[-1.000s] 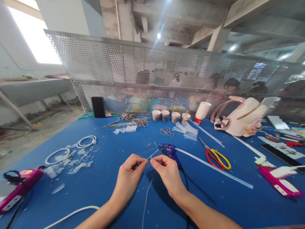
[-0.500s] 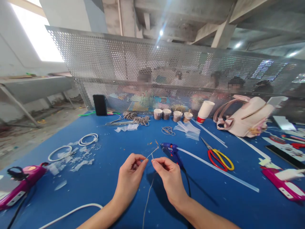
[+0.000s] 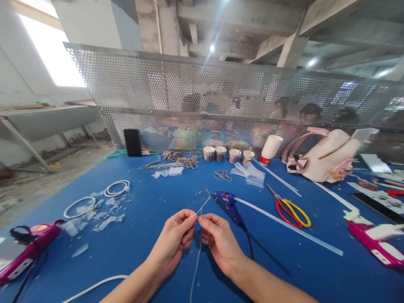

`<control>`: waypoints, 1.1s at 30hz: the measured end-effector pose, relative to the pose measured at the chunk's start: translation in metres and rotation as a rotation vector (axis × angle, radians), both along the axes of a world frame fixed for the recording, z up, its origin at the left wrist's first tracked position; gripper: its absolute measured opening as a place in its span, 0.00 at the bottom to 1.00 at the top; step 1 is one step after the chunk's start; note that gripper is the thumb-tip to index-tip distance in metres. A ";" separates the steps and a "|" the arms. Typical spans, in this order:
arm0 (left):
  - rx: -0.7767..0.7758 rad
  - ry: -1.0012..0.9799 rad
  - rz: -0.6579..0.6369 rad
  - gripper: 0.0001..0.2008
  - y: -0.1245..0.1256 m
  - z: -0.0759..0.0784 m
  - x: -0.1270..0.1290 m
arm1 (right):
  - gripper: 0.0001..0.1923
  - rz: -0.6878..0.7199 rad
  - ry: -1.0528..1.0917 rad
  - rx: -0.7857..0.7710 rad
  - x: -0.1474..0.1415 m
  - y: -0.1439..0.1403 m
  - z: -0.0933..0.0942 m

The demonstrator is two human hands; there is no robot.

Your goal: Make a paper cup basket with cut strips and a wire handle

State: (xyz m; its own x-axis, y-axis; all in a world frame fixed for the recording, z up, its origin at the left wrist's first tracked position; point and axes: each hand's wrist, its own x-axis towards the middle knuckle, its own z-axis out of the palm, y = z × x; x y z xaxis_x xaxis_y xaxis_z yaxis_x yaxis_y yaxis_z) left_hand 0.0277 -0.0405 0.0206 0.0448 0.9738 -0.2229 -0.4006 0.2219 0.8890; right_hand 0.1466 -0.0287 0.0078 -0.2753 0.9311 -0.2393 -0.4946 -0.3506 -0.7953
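My left hand (image 3: 179, 231) and my right hand (image 3: 219, 236) meet at the fingertips above the blue table. Between them they pinch a thin grey cord (image 3: 197, 267), whose twisted upper end points away from me and whose long tail hangs down toward the table's near edge. Just beyond my right hand lies a blue glue gun (image 3: 229, 205), a long clear glue stick (image 3: 284, 225) sticking out of its back. Scissors (image 3: 288, 209) with one red and one yellow handle rest farther right. The exact grip inside my fingertips is hidden.
Paper cups (image 3: 221, 153) and bundled grey cord (image 3: 181, 159) stand along a perforated metal screen (image 3: 132, 84). White rings (image 3: 79, 207) and plastic scraps lie left. Magenta power strips (image 3: 375, 248) sit at both sides. A pink backpack (image 3: 328, 153) is back right; people are behind the screen.
My hands have come together, so the fingertips now touch where a gap was before. The cord's two strands, spread in a V earlier, now lie close together.
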 end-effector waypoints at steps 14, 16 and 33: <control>-0.053 0.415 -0.474 0.11 -0.002 0.032 -0.038 | 0.12 0.409 -0.233 0.187 0.027 0.028 0.012; 0.080 0.676 -0.464 0.08 -0.004 0.039 -0.041 | 0.09 0.447 -0.369 0.303 0.032 0.029 0.016; 0.257 0.801 0.171 0.09 -0.025 0.026 -0.021 | 0.09 -0.031 -0.891 1.182 0.024 0.004 0.006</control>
